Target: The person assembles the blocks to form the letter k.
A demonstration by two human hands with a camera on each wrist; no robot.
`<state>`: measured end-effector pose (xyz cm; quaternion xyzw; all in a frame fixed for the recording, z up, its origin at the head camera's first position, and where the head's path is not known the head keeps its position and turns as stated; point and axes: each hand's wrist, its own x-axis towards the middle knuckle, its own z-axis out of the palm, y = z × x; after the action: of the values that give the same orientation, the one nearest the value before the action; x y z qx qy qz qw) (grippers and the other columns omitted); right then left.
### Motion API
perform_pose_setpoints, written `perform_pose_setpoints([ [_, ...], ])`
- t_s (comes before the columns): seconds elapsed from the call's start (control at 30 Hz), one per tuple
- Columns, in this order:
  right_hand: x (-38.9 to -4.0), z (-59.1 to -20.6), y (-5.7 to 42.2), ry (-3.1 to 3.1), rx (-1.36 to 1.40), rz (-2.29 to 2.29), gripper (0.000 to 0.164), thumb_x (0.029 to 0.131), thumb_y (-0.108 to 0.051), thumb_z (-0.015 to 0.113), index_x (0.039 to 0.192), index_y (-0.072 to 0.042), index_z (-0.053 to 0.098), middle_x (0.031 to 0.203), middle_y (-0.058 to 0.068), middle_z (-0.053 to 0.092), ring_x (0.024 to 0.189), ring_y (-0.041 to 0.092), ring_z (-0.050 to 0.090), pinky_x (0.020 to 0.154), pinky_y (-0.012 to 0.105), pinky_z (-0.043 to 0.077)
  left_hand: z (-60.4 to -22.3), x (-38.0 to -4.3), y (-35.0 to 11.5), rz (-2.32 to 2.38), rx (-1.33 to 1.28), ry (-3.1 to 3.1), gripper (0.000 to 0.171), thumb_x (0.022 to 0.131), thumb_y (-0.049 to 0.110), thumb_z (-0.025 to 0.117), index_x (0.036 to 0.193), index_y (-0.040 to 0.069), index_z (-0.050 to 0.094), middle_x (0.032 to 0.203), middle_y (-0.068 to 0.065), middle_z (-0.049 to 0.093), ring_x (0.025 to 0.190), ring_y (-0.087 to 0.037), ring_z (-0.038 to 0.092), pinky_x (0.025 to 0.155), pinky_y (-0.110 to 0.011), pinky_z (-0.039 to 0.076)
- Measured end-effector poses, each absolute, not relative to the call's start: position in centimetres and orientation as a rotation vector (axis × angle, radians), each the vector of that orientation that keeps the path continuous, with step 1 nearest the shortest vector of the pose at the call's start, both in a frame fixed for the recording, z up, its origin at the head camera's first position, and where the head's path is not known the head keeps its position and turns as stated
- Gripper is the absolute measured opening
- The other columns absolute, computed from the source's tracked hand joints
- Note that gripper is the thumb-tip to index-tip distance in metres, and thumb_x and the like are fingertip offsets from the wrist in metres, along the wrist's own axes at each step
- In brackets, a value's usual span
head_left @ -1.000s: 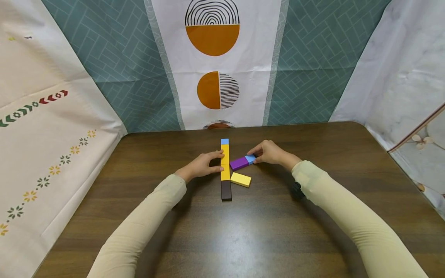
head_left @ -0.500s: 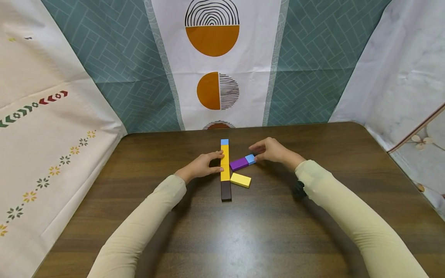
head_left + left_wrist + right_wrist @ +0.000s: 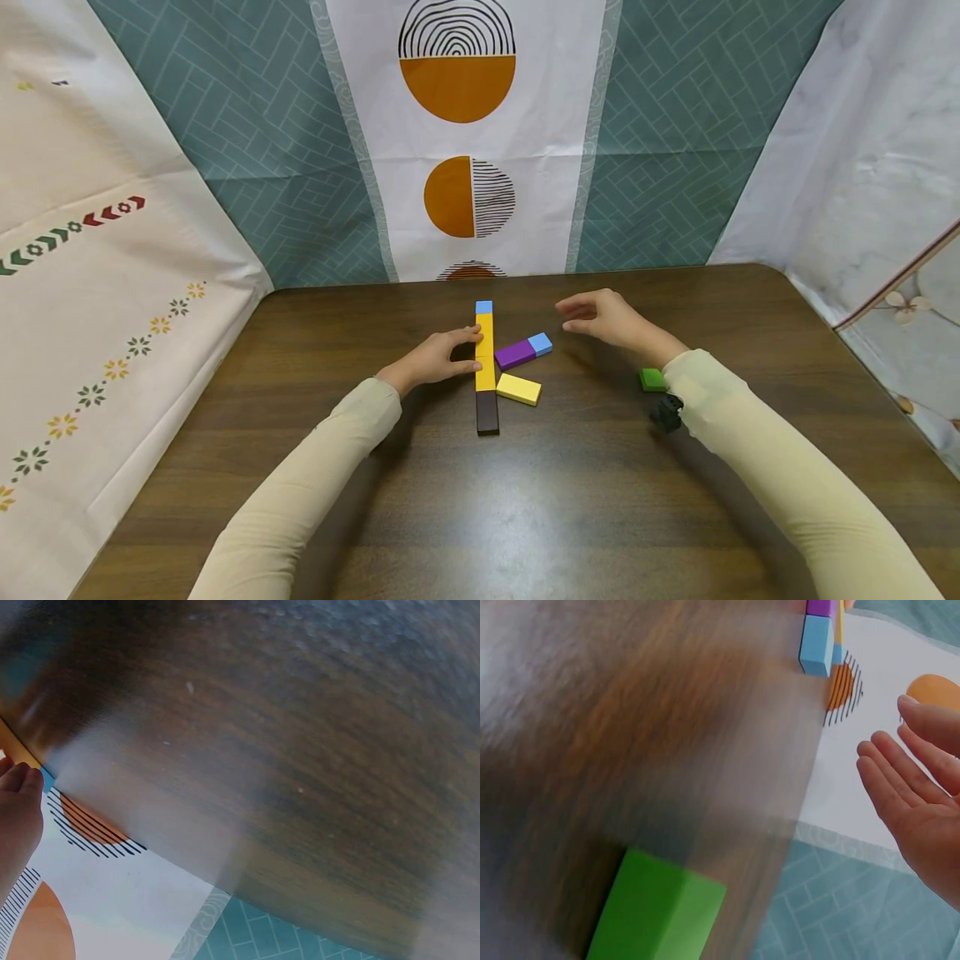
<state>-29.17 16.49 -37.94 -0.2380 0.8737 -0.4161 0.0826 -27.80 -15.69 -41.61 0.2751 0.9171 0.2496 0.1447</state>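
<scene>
A straight row lies on the table: a small blue block (image 3: 484,307) at the far end, two orange-yellow blocks (image 3: 487,375) behind each other, and a black block (image 3: 487,413) nearest. My left hand (image 3: 435,357) rests its fingertips and thumb, spread apart, on the row's orange-yellow blocks. From the row's right side a purple block (image 3: 514,354) slants outward, with another small blue block (image 3: 540,343) at its outer end. A pale yellow block (image 3: 519,388) lies just nearer. My right hand (image 3: 611,319) hovers right of these, fingers loosely extended, holding nothing.
A green block (image 3: 652,380) lies on the wooden table (image 3: 495,517) beside my right cuff; it shows large in the right wrist view. A patterned cloth (image 3: 660,167) hangs behind the table's far edge.
My right hand has let go of the small blue block at the purple one's end and moved right and up. The green block has come into sight. My left hand stays put.
</scene>
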Motion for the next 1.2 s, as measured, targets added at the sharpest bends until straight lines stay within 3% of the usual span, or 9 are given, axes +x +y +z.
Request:
perform_pose_setpoints([
  [0.83,-26.8,-38.1,22.3,2.723,-0.650,-1.205,0.038,0.092,-0.012,0.066,0.125,0.007,0.059,0.122,0.024,0.062,0.109,0.034,0.062,0.089,0.042,0.051,-41.7,-27.8,-15.7,0.719,0.796,2.651,0.064,0.093,0.034,0.064,0.145,0.005,0.042,0.156,-0.004,0.029,0.144,-0.022,0.023,0.116,-0.040,0.022],
  [1.07,-25.8,-38.2,23.7,2.716,-0.622,-1.210,0.040,0.092,-0.016,0.066,0.126,0.005,0.060,0.123,0.024,0.062,0.110,0.034,0.062,0.083,0.024,0.052,-41.7,-27.9,-15.7,0.726,0.784,2.647,0.063,0.093,0.034,0.064,0.145,0.006,0.042,0.156,-0.003,0.028,0.144,-0.022,0.023,0.116,-0.040,0.022],
  [1.2,-25.1,-38.4,24.5,2.701,-0.612,-1.215,0.042,0.092,-0.017,0.066,0.127,0.005,0.059,0.123,0.024,0.061,0.109,0.035,0.062,0.080,0.019,0.052,-41.8,-27.8,-15.7,0.723,0.804,2.649,0.063,0.093,0.033,0.064,0.145,0.005,0.042,0.156,-0.005,0.029,0.144,-0.023,0.023,0.116,-0.041,0.022],
])
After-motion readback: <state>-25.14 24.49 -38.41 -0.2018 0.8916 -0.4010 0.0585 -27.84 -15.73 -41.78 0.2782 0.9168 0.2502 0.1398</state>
